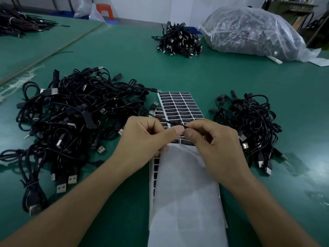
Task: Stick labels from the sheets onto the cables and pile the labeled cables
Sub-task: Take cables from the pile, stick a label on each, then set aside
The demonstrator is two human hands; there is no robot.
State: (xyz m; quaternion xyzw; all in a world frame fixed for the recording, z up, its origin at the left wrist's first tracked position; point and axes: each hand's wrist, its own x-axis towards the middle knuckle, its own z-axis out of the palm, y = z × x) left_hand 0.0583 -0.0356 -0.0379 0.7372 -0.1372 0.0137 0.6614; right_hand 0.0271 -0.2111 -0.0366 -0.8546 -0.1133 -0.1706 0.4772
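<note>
Two hands (142,139) (215,147), one cable (167,120) (four piles (71,118) (249,122) (179,40) (19,24))

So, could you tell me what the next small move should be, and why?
Probably press the label shut round the cable. The left hand and right hand pinch it at one spot above the label sheet, so the wrap looks unfinished. The label itself is too small to confirm.

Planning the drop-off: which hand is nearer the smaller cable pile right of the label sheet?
Right. The right hand is just left of the smaller cable pile; the left hand is farther left, over the label sheet's left edge. Both pinch one cable.
</note>
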